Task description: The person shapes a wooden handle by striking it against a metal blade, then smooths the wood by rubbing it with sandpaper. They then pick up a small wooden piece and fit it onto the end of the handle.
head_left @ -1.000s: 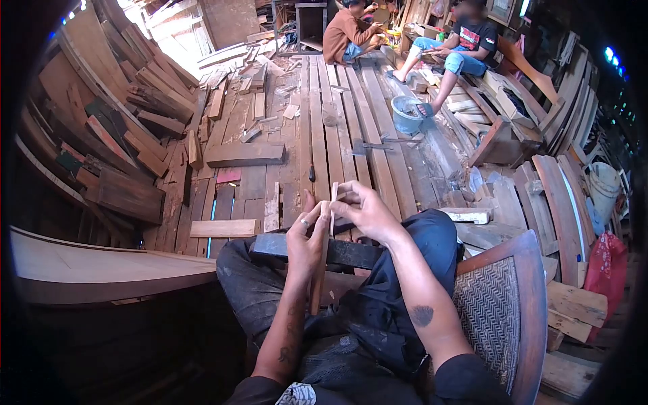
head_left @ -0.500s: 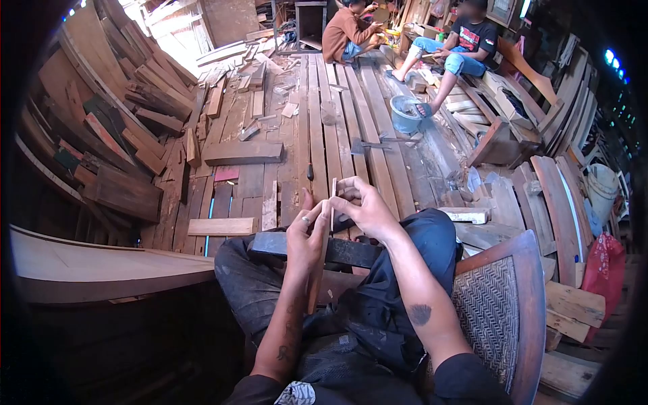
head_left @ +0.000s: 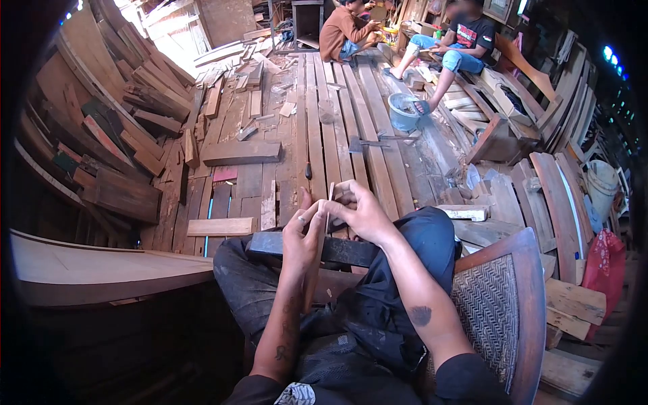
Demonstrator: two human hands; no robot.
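A thin wooden strip (head_left: 311, 289) stands upright between my hands, its narrow upper end showing just above the fingers. My left hand (head_left: 302, 237) is closed around it, thumb and fingers pinching near the top. From the other side my right hand (head_left: 363, 212) grips the same upper part, its thumb close to the left fingertips. The fingers hide part of the strip. Below both hands, a dark bar-like block (head_left: 349, 251) lies across in front of my lap.
A dark-handled tool (head_left: 308, 171) and a hatchet-like tool (head_left: 358, 144) lie on the plank floor. A bucket (head_left: 403, 115) stands by a seated person's (head_left: 466, 40) foot; another person (head_left: 347, 34) crouches behind. Lumber stacks (head_left: 128, 101) line the left. A woven chair (head_left: 486, 304) is at right.
My hands have drawn closer together at the strip's upper end, and the left fingers have shifted. Less of the strip shows above and below them. The view has tilted very slightly.
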